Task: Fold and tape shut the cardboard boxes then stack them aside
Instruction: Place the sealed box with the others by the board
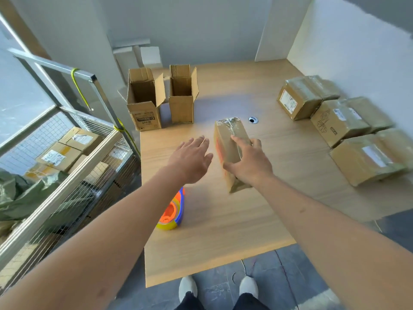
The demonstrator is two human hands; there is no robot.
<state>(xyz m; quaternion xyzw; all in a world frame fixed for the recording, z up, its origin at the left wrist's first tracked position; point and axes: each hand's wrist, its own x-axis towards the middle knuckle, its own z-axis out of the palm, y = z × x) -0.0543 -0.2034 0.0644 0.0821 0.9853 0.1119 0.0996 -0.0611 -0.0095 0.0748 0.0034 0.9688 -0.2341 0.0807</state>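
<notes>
A taped-shut cardboard box (230, 139) lies on its side in the middle of the wooden table (223, 231). My right hand (250, 162) grips it from above, thumb on its left face and fingers over the top. My left hand (192, 157) hovers just left of the box with fingers spread, holding nothing. Two open boxes stand upright at the table's far left: one with a printed label (144, 104) and a narrower one (182, 101). A tape dispenser (173, 212), orange, blue and yellow, lies under my left forearm.
Several taped boxes (339, 121) sit in a row along the table's right side by the wall. A round cable hole (253, 119) is beyond the held box. A wire cage cart (73, 166) with more boxes stands to the left of the table.
</notes>
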